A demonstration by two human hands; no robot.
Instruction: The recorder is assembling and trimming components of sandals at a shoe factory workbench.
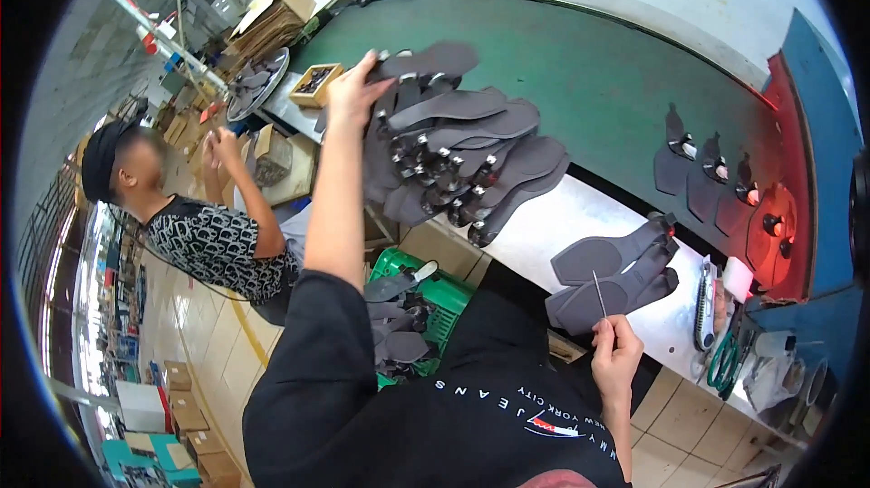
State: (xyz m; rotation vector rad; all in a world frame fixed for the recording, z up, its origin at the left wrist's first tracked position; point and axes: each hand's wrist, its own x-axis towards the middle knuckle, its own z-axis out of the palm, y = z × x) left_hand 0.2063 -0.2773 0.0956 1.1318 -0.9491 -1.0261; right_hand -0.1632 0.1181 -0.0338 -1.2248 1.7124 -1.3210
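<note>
Upper sole (444, 58): dark grey, flat, broad rounded front, waisted middle; blurred, so fine detail is lost. Handling, judged by eye: light, bendable but fairly stiff flat, matte and not slippery, hard to break. Strap hardware looks like the weak point; it could snag or scratch. Best hold: by the waist or sole edge, thumb on one face, fingers on the other, clear of the shiny bits.

Location: at the top of the pile of soles (471, 139), left side of the worktop (544, 230), beside the green surface (589, 80). The pile is loosely overlapped, with black straps and shiny fittings bunched toward its lower left and broad ends fanned out to the right.

Left hand (352, 96): at the strap end of the upper sole, fingers and thumb spread; cannot tell if the grip is closed. Right hand (618, 352): fingers curled around a thin metal rod (599, 296), tip pointing up, in front of the nearer sole (580, 307). That one lies against a farther sole (589, 260), same matte grey, dark straps at the right end.

More soles sit in the green basket (453, 302) below the worktop.
</note>
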